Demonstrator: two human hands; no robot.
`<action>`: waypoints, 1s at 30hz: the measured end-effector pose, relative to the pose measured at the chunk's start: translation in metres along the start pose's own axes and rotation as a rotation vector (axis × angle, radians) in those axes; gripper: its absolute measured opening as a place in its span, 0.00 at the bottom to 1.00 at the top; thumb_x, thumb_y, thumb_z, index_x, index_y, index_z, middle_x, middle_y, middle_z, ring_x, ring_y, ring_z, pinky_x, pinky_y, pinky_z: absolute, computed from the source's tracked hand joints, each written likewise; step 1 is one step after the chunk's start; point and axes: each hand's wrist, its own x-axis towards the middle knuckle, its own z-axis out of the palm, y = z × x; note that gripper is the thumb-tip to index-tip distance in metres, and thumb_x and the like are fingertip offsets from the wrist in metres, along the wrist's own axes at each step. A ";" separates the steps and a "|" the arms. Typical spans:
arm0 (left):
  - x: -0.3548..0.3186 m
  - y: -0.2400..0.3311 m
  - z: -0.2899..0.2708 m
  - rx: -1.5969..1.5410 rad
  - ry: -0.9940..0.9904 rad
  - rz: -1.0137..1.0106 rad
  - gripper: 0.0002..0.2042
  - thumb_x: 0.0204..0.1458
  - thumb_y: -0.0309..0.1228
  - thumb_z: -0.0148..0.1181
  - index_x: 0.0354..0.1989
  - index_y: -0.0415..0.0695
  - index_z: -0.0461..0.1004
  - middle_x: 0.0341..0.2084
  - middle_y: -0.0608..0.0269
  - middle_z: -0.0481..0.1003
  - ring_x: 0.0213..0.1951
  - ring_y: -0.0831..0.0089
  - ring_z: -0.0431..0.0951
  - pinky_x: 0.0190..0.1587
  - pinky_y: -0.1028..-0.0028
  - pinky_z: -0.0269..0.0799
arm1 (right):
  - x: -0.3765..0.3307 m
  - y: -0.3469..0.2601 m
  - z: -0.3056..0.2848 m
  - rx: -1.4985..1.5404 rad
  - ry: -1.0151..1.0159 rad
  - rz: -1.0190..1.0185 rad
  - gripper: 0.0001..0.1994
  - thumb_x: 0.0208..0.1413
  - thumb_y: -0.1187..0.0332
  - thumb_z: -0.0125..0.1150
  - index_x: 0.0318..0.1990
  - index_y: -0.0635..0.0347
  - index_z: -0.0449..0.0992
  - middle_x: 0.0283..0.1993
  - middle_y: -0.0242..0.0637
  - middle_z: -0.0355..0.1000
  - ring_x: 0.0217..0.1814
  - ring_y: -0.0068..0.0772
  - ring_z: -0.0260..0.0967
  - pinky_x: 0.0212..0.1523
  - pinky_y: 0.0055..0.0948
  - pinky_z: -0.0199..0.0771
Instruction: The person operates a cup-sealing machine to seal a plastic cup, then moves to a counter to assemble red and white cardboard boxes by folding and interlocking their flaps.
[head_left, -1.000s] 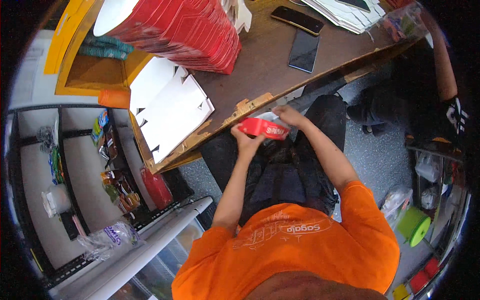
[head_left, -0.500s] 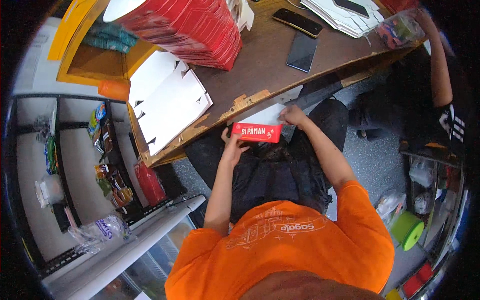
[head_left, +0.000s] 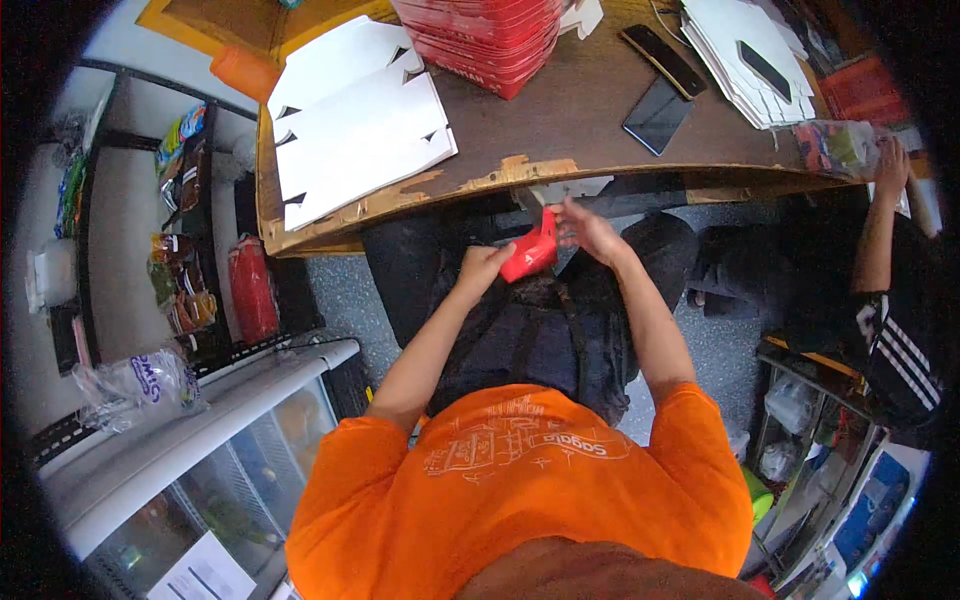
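I held the red carton (head_left: 530, 256) over my lap, just below the counter (head_left: 560, 130) edge: left hand (head_left: 482, 268) curled around its lower end, right hand (head_left: 590, 228) pinching the top. It seemed light, thin card, easily creased, best gripped along the folded edges.

We are seeing a bright red carton (head_left: 530, 255) showing against dark trousers (head_left: 520, 335), an orange shirt (head_left: 520, 500) carrying pale line print, white flat cartons (head_left: 350, 130) lying on a worn brown table (head_left: 560, 130), a red stack (head_left: 485, 35), 2 black phones (head_left: 655, 90), and a black sleeve (head_left: 900, 350) bearing 3 white stripes.
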 end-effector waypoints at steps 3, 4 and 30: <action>-0.004 0.008 -0.005 0.118 0.017 -0.089 0.23 0.54 0.45 0.72 0.15 0.38 0.79 0.12 0.72 0.70 0.17 0.84 0.66 0.20 0.71 0.59 | -0.015 -0.005 0.027 -0.394 -0.184 -0.036 0.16 0.63 0.60 0.65 0.55 0.52 0.79 0.54 0.32 0.72 0.48 0.27 0.68 0.50 0.33 0.73; -0.006 0.014 -0.006 0.115 -0.006 -0.087 0.23 0.53 0.44 0.72 0.14 0.39 0.78 0.11 0.73 0.70 0.16 0.85 0.65 0.19 0.72 0.57 | -0.012 0.000 0.026 -0.507 -0.203 -0.084 0.16 0.61 0.61 0.67 0.55 0.52 0.79 0.53 0.33 0.72 0.48 0.28 0.68 0.49 0.33 0.72; -0.025 0.021 -0.006 0.052 0.052 0.069 0.26 0.55 0.36 0.71 0.08 0.47 0.66 0.11 0.80 0.63 0.16 0.88 0.58 0.19 0.74 0.49 | 0.022 0.050 0.038 -0.882 0.066 -0.485 0.16 0.56 0.61 0.73 0.50 0.50 0.82 0.45 0.38 0.68 0.50 0.38 0.71 0.47 0.37 0.76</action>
